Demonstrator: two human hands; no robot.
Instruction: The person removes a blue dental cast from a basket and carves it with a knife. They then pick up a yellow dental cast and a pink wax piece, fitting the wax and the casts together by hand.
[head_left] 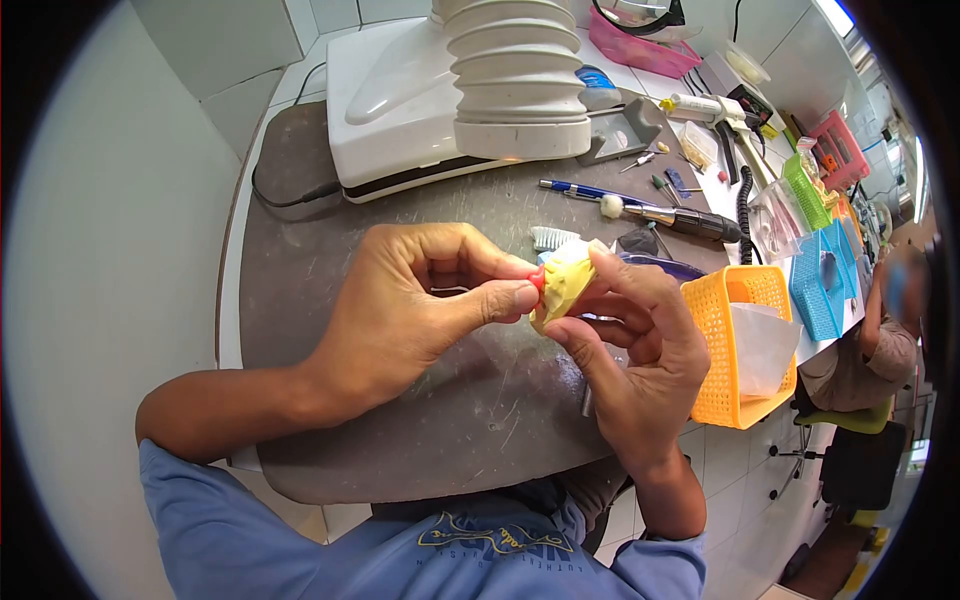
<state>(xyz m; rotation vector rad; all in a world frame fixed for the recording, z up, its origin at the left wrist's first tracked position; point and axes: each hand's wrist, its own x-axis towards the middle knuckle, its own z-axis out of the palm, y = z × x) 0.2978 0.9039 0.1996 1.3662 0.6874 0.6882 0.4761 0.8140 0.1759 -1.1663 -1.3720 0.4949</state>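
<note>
Over the middle of the bench I hold a small yellow dental cast (568,283) with a whitish upper part. My right hand (645,350) grips it from the right, thumb below and fingers on the far side. From the left, my left hand (430,285) pinches a small red piece (538,278) between thumb and forefinger, right against the cast's left side. Its other fingers are curled in. Just behind the cast lies a white-bristled brush (553,238), partly hidden by it.
A white ribbed hose (520,80) hangs over a white machine (390,100). Behind my hands lie a blue pen (575,188) and a rotary handpiece (690,220) with a fluffy tip. An orange basket (712,370) stands right. A person (865,350) sits farther right.
</note>
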